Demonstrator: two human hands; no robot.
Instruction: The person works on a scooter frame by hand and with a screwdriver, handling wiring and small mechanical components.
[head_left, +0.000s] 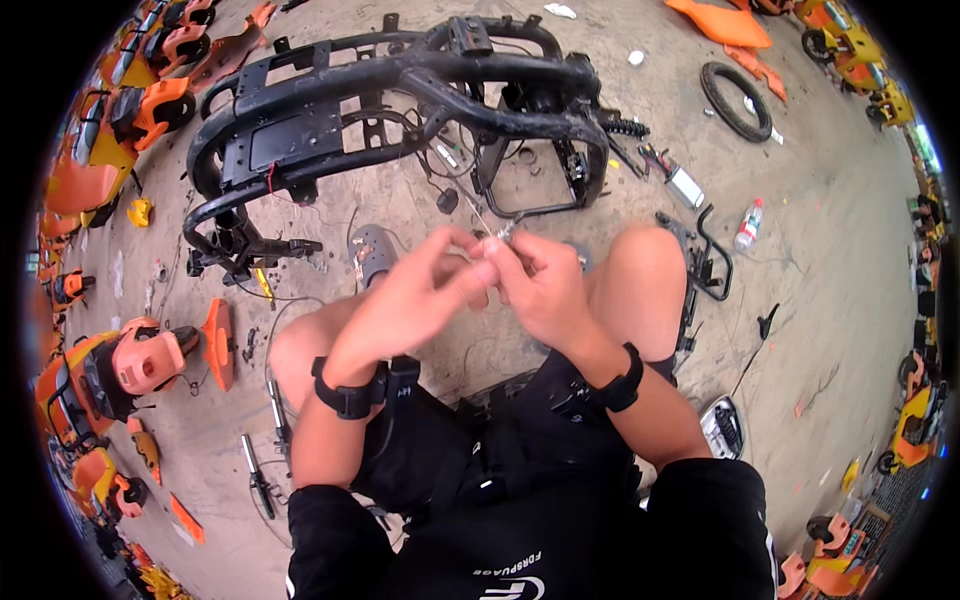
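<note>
My left hand [425,290] and my right hand [545,290] meet in front of me, above the floor between my knees. The right hand's fingers are closed in a pinch around a thin pale cable end [487,229], with a small silvery piece [506,231] showing at the fingertips. My left thumb and fingers curl against the right hand's fingertips; they are slightly blurred, and what lies between them is hidden. Just beyond the hands, a black scooter frame [420,85] lies on the concrete floor.
Right of the frame are a silver box with wires [684,187], a plastic bottle [748,224], a bent black bar [712,262] and a tyre [736,101]. At left lie a fork tube [256,475] and an orange panel [218,345]. Orange and yellow scooters [90,385] line both sides.
</note>
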